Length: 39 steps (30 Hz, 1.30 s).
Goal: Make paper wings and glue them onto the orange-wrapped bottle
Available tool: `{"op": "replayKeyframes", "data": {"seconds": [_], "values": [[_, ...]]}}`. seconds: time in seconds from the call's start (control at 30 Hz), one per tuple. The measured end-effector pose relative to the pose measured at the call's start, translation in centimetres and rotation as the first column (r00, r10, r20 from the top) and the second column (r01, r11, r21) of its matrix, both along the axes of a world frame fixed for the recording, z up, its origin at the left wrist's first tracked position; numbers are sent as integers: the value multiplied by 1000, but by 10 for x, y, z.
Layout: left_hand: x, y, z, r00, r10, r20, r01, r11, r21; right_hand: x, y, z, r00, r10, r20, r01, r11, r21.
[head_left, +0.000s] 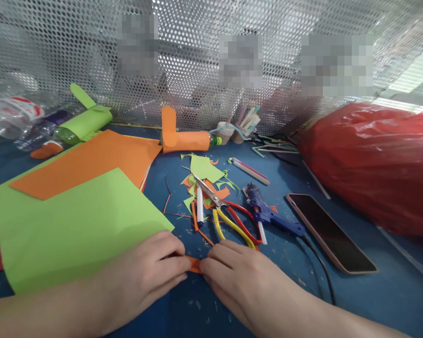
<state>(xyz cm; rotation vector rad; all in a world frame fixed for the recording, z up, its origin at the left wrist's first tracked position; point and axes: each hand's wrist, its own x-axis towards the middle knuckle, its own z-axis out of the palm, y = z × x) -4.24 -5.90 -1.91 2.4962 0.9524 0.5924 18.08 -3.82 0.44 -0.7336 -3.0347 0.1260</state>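
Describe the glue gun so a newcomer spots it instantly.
Start at the big red plastic bag on the right of the blue table; a phone lies to its left. Between that phone and the red-and-yellow-handled scissors is the glue gun, the blue one of the three, trailing a black cord.

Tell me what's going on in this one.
A person's left hand and right hand hold a small orange paper piece between them, over a blue table. Just beyond, scissors lie on paper scraps, beside a glue gun. Farther back, an orange-wrapped bottle lies on its side.
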Motion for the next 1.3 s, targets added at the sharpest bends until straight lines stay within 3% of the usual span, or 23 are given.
{"op": "replayKeyframes", "data": {"seconds": [0.27, 0.43, 0.73, 0.9, 1.03, 1.17, 1.3], "values": [[1, 2, -3, 996, 34, 79, -36, 999, 15, 2, 1, -5, 999, 23, -46, -22, 1000, 20], [3, 2, 2, 997, 38, 70, -46, 992, 117, 1, 0, -7, 999, -2, -53, 6, 998, 67], [5, 2, 8, 1000, 13, -4, -13, 996, 89, 0, 0, -4, 999, -19, -49, 20, 1000, 16], [5, 1, 9, 999, 27, -27, -24, 992, 125, 0, -1, -7, 999, 26, 19, -29, 990, 139], [6, 1, 9, 999, 36, -19, -33, 988, 153, -1, -1, -8, 999, 29, 43, -35, 988, 152], [5, 2, 3, 999, 32, -11, -31, 994, 103, -2, -1, -5, 999, 1, 43, -10, 981, 193], [3, 2, 1, 998, 55, 20, -56, 998, 41, -1, -1, -2, 999, -34, 30, 32, 995, 93]]}}
